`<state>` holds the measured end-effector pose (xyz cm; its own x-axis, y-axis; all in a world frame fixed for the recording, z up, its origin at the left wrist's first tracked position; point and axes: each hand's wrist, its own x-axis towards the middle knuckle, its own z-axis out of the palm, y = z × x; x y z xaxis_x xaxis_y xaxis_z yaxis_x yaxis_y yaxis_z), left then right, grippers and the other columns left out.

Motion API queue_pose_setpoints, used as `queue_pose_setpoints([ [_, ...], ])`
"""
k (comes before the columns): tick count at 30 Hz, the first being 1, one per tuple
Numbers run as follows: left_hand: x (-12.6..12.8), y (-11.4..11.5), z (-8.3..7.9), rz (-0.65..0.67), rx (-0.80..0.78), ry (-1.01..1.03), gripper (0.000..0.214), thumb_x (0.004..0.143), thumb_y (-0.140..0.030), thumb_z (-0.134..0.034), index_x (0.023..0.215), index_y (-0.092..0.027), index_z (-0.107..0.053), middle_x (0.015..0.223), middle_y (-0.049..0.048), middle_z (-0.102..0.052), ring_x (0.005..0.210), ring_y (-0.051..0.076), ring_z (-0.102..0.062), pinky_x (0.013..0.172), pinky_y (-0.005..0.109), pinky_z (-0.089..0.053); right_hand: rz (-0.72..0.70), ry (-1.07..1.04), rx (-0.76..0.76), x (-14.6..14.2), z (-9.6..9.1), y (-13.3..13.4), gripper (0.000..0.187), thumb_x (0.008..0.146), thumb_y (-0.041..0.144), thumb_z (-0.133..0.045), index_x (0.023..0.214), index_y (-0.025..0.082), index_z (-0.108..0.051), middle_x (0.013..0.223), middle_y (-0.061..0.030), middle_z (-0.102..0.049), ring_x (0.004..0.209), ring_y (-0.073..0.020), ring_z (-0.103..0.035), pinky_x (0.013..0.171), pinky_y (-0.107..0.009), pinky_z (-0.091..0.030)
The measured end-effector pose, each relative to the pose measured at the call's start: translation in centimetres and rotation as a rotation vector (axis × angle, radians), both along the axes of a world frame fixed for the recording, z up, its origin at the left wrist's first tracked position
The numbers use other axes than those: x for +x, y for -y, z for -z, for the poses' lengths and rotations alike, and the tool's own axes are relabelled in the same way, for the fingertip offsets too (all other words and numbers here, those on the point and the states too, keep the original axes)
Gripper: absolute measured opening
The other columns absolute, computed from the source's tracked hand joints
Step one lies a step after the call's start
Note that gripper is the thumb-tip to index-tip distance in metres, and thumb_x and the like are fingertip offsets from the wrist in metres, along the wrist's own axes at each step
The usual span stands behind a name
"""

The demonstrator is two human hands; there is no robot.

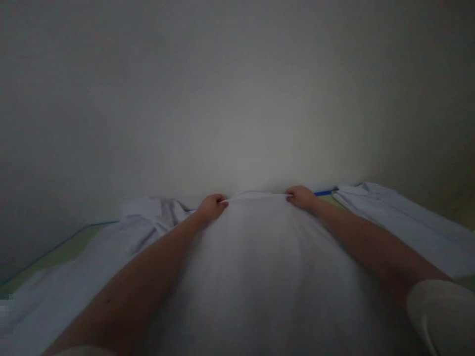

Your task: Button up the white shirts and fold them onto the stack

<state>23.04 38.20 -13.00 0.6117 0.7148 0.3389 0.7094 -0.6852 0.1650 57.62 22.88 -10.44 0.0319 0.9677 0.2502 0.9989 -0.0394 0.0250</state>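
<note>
A white shirt (260,247) hangs stretched between my two hands and spreads down toward my body. My left hand (214,206) pinches its far edge on the left side, thumb and fingers closed on the cloth. On the right, my right hand (300,198) grips the same edge in a similar pinch. Between the hands the edge runs nearly straight, with a slightly raised band in the middle. The lower part of the shirt is dim and blurred.
Another white garment (89,267) lies crumpled to the left, and a flatter, folded-looking white garment (401,217) lies to the right. Under them is a light green surface (61,252) with a blue edge (89,226). A plain grey wall (237,99) rises behind.
</note>
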Motion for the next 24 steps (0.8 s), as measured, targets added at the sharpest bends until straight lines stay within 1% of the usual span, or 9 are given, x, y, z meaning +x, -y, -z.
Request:
queue_pose_setpoints([
  [3, -1.3, -0.1, 0.7, -0.045, 0.039, 0.024, 0.030, 0.077, -0.035, -0.046, 0.094, -0.016, -0.063, 0.090, 0.0082, -0.064, 0.083, 0.018, -0.057, 0.074, 0.027, -0.040, 0.044, -0.020, -0.052, 1.9, -0.5, 1.7, 0.048, 0.069, 0.047, -0.060, 0.105, 0.015, -0.061, 0.102, -0.0114, -0.062, 0.091, -0.0226, -0.056, 0.080, -0.030, -0.042],
  [7, -1.5, 1.1, 0.7, -0.055, 0.092, 0.024, 0.037, 0.071, -0.030, -0.054, 0.105, -0.017, -0.061, 0.108, 0.0113, -0.059, 0.101, 0.024, -0.053, 0.089, 0.032, -0.038, 0.106, -0.253, -0.340, 5.2, -2.0, 6.2, 0.056, 0.061, 0.055, -0.064, 0.100, 0.015, -0.063, 0.096, -0.0102, -0.064, 0.083, -0.0236, -0.060, 0.070, -0.031, -0.048],
  [9, 0.0, 2.8, 0.3, 0.033, 0.138, 0.011, 0.043, 0.076, -0.032, -0.049, 0.116, -0.018, -0.055, 0.121, 0.0113, -0.053, 0.112, 0.024, -0.047, 0.097, 0.033, -0.032, 0.100, -0.430, -0.509, 6.5, -2.7, 9.1, 0.058, 0.059, 0.054, -0.066, 0.103, 0.016, -0.062, 0.095, -0.0091, -0.065, 0.079, -0.0228, -0.061, 0.064, -0.030, -0.049],
  [11, 2.3, 5.2, 0.1, 0.197, 0.156, -0.036, 0.049, 0.082, -0.040, -0.041, 0.125, -0.017, -0.048, 0.132, 0.0111, -0.045, 0.122, 0.022, -0.040, 0.103, 0.032, -0.026, 0.054, -0.565, -0.658, 7.2, -3.1, 12.0, 0.059, 0.055, 0.047, -0.070, 0.105, 0.016, -0.062, 0.096, -0.0084, -0.065, 0.078, -0.0217, -0.062, 0.062, -0.028, -0.050],
  [13, 4.8, 7.9, 0.6, 0.317, 0.116, -0.103, 0.062, 0.084, -0.053, -0.032, 0.134, -0.017, -0.037, 0.143, 0.0111, -0.032, 0.131, 0.023, -0.027, 0.107, 0.037, -0.021, -0.002, -0.682, -0.721, 7.3, -3.1, 14.5, 0.055, 0.053, 0.037, -0.072, 0.102, 0.014, -0.062, 0.098, -0.0085, -0.065, 0.081, -0.0213, -0.062, 0.067, -0.029, -0.051],
  [15, 6.9, 10.2, 1.4, 0.326, 0.059, -0.159, 0.076, 0.079, -0.067, -0.028, 0.140, -0.021, -0.026, 0.148, 0.0104, -0.018, 0.136, 0.029, -0.013, 0.107, 0.047, -0.015, -0.044, -0.846, -0.669, 6.9, -2.7, 16.6, 0.050, 0.055, 0.030, -0.069, 0.102, 0.012, -0.062, 0.100, -0.0090, -0.065, 0.085, -0.0215, -0.062, 0.074, -0.031, -0.051],
  [18, 8.2, 12.1, 2.6, 0.288, 0.032, -0.189, 0.090, 0.070, -0.078, -0.027, 0.142, -0.024, -0.021, 0.150, 0.0098, -0.009, 0.137, 0.033, -0.001, 0.105, 0.056, -0.008, -0.090, -1.142, -0.439, 5.8, -1.9, 18.3, 0.053, 0.057, 0.026, -0.060, 0.109, 0.012, -0.057, 0.100, -0.0093, -0.066, 0.085, -0.0216, -0.063, 0.077, -0.034, -0.050],
  [21, 8.2, 12.1, 2.9, 0.288, 0.037, -0.195, 0.092, 0.068, -0.080, -0.025, 0.142, -0.025, -0.021, 0.150, 0.0091, -0.008, 0.137, 0.032, 0.002, 0.105, 0.055, -0.006, -0.202, -1.351, -0.266, 4.3, -1.1, 18.7, 0.059, 0.056, 0.023, -0.056, 0.114, 0.013, -0.052, 0.100, -0.0097, -0.065, 0.082, -0.0210, -0.063, 0.075, -0.034, -0.051],
  [24, 8.0, 11.6, 2.7, 0.292, 0.036, -0.206, 0.094, 0.067, -0.081, -0.024, 0.142, -0.025, -0.020, 0.150, 0.0090, -0.008, 0.137, 0.032, 0.002, 0.105, 0.055, -0.006, -0.334, -1.450, -0.273, 3.2, -0.8, 19.1, 0.059, 0.060, 0.023, -0.058, 0.117, 0.014, -0.049, 0.106, -0.0090, -0.063, 0.088, -0.0197, -0.062, 0.080, -0.033, -0.050],
])
